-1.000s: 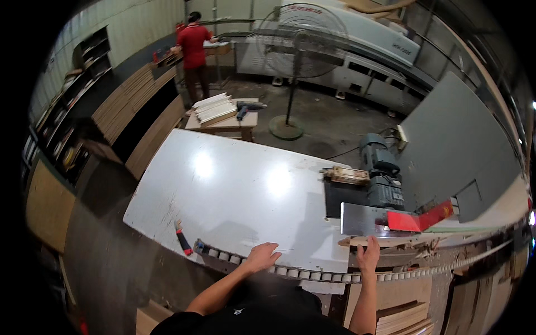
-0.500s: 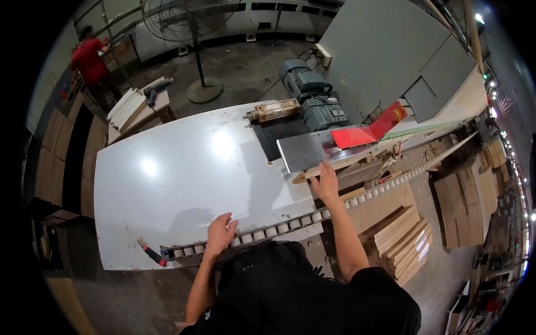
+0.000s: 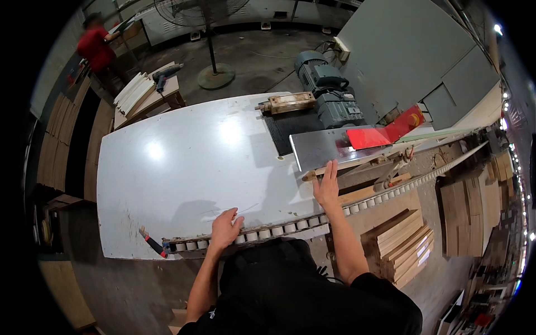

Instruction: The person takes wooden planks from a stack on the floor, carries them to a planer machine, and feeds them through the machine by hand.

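Note:
My left hand point(image 3: 226, 228) rests by the front edge of a white table point(image 3: 167, 190), just above a row of white rollers point(image 3: 277, 230). Its fingers are loosely bent, the thumb stands apart, and nothing is in it. Farther right, my right hand point(image 3: 327, 188) reaches forward with its fingers stretched out. Those fingertips lie at the edge of a wooden piece point(image 3: 310, 175) beside a shiny metal plate point(image 3: 315, 149); whether they press on it I cannot tell. A bent red guard point(image 3: 371, 137) sits over the plate's right part.
A grey motor point(image 3: 335, 97) stands behind the plate, next to a large grey machine housing point(image 3: 407, 61). A red-and-black handled tool point(image 3: 152, 243) lies at the table's left corner. Stacked wooden boards point(image 3: 405, 243) are at right. A person in red point(image 3: 96, 49) stands far left, beyond a power drill point(image 3: 164, 76).
The whole view has shifted slightly, the table sitting a little higher and more to the right. My right hand's fingers are straighter and closer together. The far person's arms have moved.

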`<state>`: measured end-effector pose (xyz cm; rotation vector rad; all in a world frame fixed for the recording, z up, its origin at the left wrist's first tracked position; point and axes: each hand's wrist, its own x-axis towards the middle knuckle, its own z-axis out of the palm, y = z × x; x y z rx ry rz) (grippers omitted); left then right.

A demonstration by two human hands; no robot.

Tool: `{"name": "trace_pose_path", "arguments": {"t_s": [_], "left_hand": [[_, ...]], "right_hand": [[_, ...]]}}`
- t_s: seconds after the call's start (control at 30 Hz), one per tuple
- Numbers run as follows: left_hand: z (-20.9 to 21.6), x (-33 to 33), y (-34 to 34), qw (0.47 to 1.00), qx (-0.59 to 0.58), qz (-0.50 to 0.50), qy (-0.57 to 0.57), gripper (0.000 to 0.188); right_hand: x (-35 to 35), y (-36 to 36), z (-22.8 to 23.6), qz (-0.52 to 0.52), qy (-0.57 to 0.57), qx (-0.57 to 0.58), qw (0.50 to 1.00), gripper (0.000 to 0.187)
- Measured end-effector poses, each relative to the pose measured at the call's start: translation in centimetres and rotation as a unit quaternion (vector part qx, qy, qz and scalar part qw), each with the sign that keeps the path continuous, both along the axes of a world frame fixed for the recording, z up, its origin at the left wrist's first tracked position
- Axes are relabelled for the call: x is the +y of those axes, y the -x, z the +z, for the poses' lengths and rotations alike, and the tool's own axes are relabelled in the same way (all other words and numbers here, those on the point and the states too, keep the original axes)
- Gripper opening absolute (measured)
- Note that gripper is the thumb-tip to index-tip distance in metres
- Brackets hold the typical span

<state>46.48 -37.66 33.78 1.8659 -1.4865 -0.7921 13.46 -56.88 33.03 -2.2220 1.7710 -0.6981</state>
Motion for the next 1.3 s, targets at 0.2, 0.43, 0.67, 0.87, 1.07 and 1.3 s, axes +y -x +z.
{"name": "trace_pose_path", "arguments": {"t_s": [0.2, 0.43, 0.67, 0.87, 1.07, 1.3], "left_hand": [[-0.2, 0.1, 0.1, 1.000, 0.015, 0.018, -0.006, 0.044], [0.1, 0.1, 0.0, 1.000, -0.002, 0.016, -0.004, 0.044], [-0.6, 0.0, -0.1, 1.000, -0.005, 0.011, 0.003, 0.044], [0.2, 0.2, -0.2, 1.000, 0.001, 0.014, -0.010, 0.044], [-0.7, 0.1, 0.1, 1.000, 0.003, 0.016, -0.007, 0.046], [-0.1, 0.2, -0.2, 1.000, -0.008, 0.015, -0.014, 0.046]], "right_hand": [[0.5, -0.3, -0.4, 0.006, -0.001, -0.005, 1.000, 0.106], [0.4, -0.5, 0.0, 0.027, -0.019, -0.031, 0.999, 0.106], [0.4, -0.1, -0.5, 0.033, 0.001, -0.015, 0.999, 0.107], [0.6, -0.2, -0.7, 0.036, 0.002, -0.017, 0.999, 0.106], [0.2, 0.4, -0.9, 0.051, 0.021, -0.013, 0.998, 0.105], [0.4, -0.4, -0.4, 0.035, -0.005, -0.018, 0.999, 0.107]]}}
